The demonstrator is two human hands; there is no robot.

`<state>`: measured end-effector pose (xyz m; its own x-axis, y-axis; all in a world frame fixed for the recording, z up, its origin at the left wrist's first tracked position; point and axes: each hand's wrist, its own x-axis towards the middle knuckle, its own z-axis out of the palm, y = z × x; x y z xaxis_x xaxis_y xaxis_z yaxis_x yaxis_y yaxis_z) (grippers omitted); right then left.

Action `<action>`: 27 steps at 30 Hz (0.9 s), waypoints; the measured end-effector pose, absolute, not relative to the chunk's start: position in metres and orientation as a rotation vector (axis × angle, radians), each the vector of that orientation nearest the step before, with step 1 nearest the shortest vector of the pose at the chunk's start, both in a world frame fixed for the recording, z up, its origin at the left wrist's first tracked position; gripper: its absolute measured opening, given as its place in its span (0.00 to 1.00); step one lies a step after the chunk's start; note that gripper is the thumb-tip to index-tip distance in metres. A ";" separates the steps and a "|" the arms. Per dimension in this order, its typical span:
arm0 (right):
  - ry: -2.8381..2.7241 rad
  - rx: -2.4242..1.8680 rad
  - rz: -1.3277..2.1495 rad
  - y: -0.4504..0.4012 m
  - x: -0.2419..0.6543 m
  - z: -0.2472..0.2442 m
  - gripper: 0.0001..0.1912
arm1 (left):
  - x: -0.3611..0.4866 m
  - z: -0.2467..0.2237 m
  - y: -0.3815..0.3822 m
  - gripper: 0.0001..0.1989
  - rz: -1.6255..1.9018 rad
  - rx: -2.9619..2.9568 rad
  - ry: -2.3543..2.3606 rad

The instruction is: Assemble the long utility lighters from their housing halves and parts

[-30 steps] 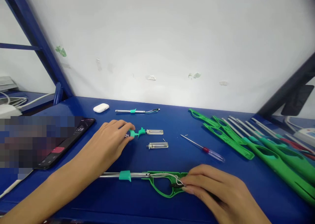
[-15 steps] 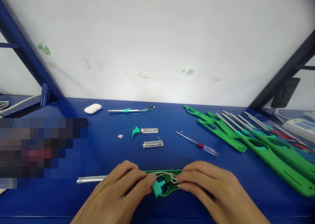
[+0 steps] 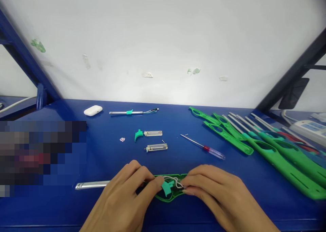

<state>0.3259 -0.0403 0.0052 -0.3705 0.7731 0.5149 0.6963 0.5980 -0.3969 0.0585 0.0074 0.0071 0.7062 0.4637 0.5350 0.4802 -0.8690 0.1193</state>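
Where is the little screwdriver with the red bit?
In the head view the screwdriver lies flat on the blue table, right of middle, between the two clear tubes and the pile of green handles.

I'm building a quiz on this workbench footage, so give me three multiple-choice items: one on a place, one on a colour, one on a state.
1. Where does the white earbud case lie?
A. far left of the bench, near the wall
B. among the green shells on the right
C. under the right hand

2. What colour is the grip band on the screwdriver?
A. yellow
B. red
C. black

3. What is the left hand doing?
A. resting flat and empty
B. gripping the screwdriver
C. pinching a teal trigger piece at the green lighter shell

Answers:
1 A, the case sits near the wall, left of the metal tube.
2 B, a red band joins the shaft to the clear handle.
3 C, its fingers close on the teal piece while the right hand steadies the shell.
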 end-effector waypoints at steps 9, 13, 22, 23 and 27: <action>-2.164 -1.158 0.238 -0.041 0.326 0.002 0.12 | 0.069 -0.003 0.005 0.17 -1.031 -2.866 -0.836; -2.160 -1.138 0.188 -0.042 0.326 0.003 0.13 | 0.071 -0.003 0.004 0.17 -1.023 -2.867 -0.854; -2.162 -1.124 0.166 -0.044 0.325 0.004 0.12 | 0.075 -0.005 0.008 0.17 -1.060 -2.908 -0.846; -2.168 -1.117 0.166 -0.044 0.325 0.003 0.12 | 0.075 -0.005 0.008 0.17 -1.059 -2.910 -0.849; -2.170 -1.135 0.183 -0.045 0.326 0.001 0.11 | 0.075 -0.007 0.009 0.18 -1.035 -2.917 -0.843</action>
